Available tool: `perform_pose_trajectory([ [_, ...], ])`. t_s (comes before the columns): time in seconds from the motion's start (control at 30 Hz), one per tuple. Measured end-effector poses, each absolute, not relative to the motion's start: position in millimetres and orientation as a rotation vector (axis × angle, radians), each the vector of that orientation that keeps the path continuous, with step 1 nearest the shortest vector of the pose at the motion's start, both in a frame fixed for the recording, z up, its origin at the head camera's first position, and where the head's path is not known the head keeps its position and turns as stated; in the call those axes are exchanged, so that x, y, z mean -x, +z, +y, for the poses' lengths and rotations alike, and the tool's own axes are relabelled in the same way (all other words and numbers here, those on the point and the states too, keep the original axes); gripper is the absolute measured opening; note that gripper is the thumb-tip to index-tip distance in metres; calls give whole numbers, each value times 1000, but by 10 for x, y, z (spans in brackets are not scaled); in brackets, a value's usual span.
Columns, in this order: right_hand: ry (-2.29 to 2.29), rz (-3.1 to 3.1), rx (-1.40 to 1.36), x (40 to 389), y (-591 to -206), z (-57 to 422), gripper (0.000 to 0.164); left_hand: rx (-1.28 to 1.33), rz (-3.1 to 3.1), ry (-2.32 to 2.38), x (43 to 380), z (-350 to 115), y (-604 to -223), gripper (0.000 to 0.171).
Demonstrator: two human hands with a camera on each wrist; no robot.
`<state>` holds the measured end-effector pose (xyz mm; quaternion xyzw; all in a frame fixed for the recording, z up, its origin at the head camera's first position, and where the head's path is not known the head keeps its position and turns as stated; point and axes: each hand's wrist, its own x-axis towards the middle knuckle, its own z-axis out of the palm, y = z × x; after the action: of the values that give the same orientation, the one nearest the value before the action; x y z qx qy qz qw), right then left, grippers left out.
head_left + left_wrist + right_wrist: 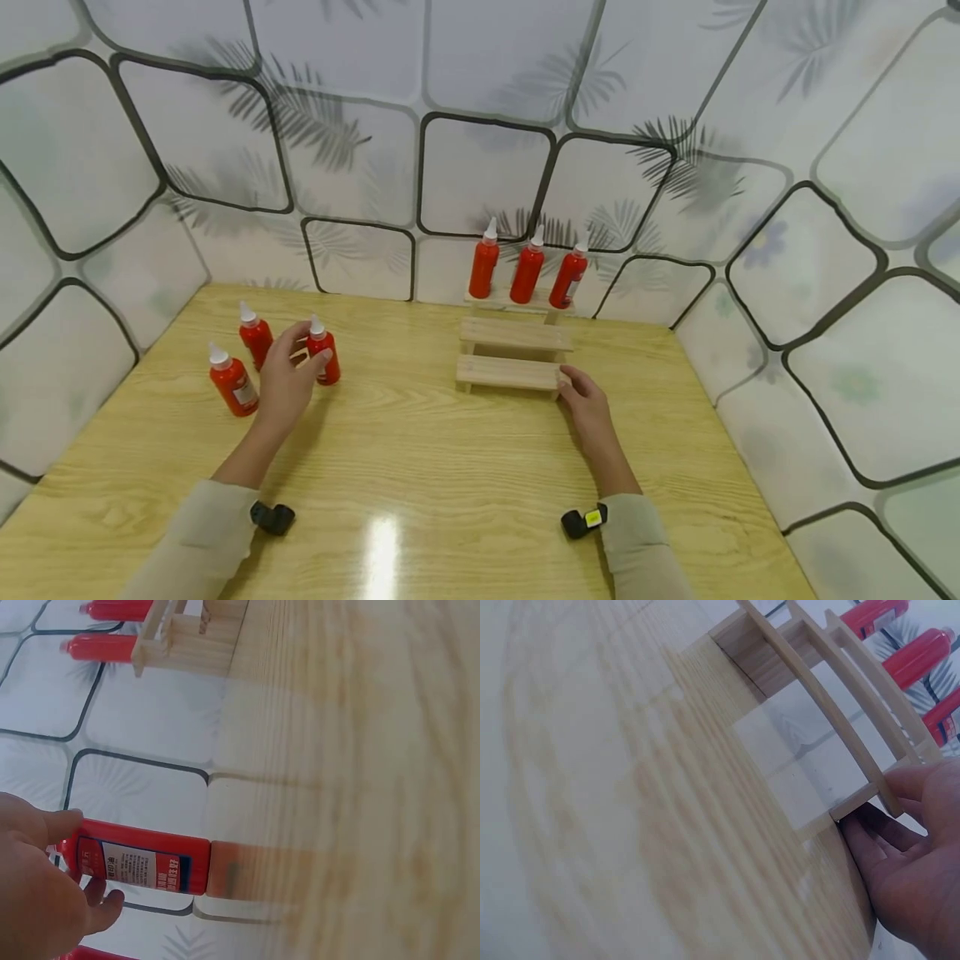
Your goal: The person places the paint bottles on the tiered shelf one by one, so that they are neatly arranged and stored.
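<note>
My left hand (287,379) grips a red squeeze bottle (325,360) with a white pointed cap by its upper part, thumb on one side and fingers on the other. In the left wrist view the base of this bottle (146,859) meets its reflection at the table surface, and a printed label faces the camera. Two similar red bottles, one farther back (256,340) and one nearer (236,387), stand left of that hand. At the right, my right hand (588,408) holds the end of the lowest step of a three-step wooden stand (513,372).
Three red bottles (527,273) stand in a row on the stand's top step. The wooden table (420,467) meets a patterned wall covering (360,258) at the back and sides. Black wrist cameras sit at both cuffs.
</note>
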<state>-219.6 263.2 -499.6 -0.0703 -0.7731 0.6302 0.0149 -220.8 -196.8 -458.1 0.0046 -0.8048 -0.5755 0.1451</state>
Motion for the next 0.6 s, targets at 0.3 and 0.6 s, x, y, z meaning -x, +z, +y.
perform_pose_trajectory([
  [0.3,1944,-2428,223,2210,-5024,2632,42,9,-2401,-1656,2252,-1986,-4610,61],
  [0.6,1941,-2422,215,2206,-5017,2633,42,-1,-2380,-1679,2283,-1985,-4598,61],
])
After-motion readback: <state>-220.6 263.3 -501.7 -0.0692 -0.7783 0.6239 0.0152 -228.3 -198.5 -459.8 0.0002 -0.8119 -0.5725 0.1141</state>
